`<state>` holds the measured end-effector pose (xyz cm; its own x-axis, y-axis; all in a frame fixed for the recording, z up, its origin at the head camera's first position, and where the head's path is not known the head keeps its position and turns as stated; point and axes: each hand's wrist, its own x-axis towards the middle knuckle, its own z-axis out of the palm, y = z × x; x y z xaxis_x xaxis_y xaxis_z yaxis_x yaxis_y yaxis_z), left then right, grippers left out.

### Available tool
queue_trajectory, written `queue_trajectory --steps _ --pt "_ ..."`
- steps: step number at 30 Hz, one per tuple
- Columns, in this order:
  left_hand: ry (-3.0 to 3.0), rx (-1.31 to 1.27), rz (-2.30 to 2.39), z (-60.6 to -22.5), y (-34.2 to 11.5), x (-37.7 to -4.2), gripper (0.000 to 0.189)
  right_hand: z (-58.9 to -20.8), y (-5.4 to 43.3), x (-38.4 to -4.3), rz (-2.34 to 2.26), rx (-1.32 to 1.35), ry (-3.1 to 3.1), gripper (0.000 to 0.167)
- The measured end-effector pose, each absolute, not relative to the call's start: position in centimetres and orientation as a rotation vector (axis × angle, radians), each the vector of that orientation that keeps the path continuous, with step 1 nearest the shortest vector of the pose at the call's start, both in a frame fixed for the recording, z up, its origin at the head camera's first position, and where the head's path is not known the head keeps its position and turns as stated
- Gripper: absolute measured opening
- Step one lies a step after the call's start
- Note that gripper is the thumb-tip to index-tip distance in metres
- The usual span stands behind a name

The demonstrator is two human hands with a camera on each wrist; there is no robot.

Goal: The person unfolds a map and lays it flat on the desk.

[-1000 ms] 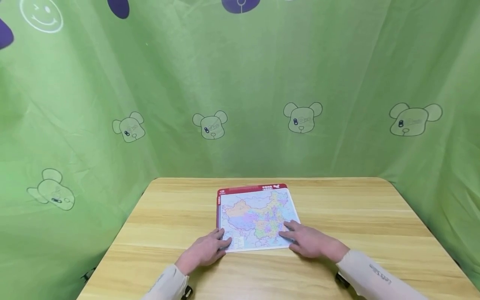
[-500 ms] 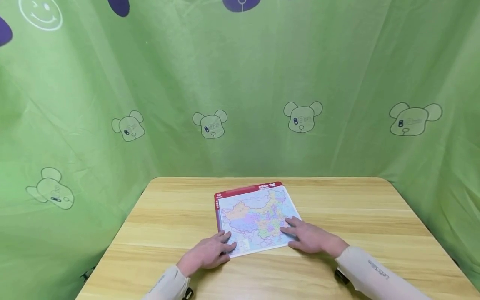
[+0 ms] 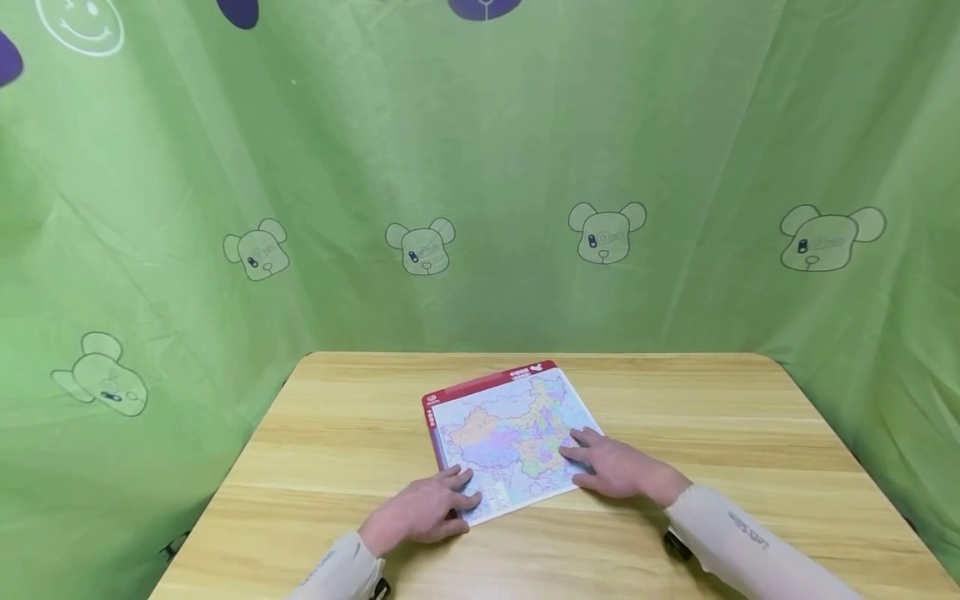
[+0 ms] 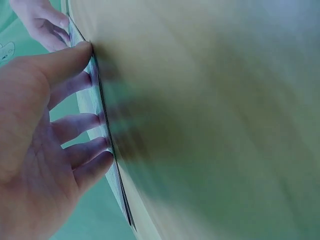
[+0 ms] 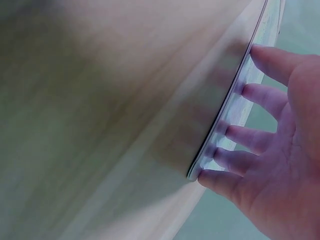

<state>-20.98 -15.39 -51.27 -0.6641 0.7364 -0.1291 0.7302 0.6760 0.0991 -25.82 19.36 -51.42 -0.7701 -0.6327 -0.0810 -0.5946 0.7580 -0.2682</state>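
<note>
A thin map sheet [image 3: 491,437] with a red top border and pastel regions lies flat on the wooden table, turned so its right side sits farther back. My left hand [image 3: 423,508] rests spread fingertips on its near left corner, thumb at the front edge. On the right part, the fingertips of my right hand [image 3: 618,468] press down, with the thumb by the near right corner. From the left wrist, the sheet's edge [image 4: 123,197] shows as a narrow dark line under the fingers. The right wrist view shows the fingers along the map's edge [image 5: 220,117] too.
The light wooden table [image 3: 720,417] has rounded back corners. A green curtain [image 3: 495,150] printed with bear heads hangs behind it and on both sides. Dark straps [image 3: 678,546] show under the sleeves.
The map has turned counterclockwise: its left side has come nearer and its top right corner has shifted left. My left hand moved slightly right and nearer, my right hand slightly farther away.
</note>
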Motion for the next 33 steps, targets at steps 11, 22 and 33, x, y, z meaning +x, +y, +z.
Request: queue_trajectory --steps 11,22,33 --pt "2.684 1.232 0.065 -51.2 -14.5 -20.6 0.05 -51.4 19.0 -26.5 -0.324 -0.942 2.815 0.052" --pt "2.672 1.283 0.052 -51.3 -13.8 -20.4 0.052 -51.4 18.8 -27.3 -0.326 -0.923 2.813 0.05" --pt "2.699 1.332 0.054 -51.1 -12.9 -20.0 0.053 -51.3 18.4 -28.2 -0.334 -0.957 2.811 0.05"
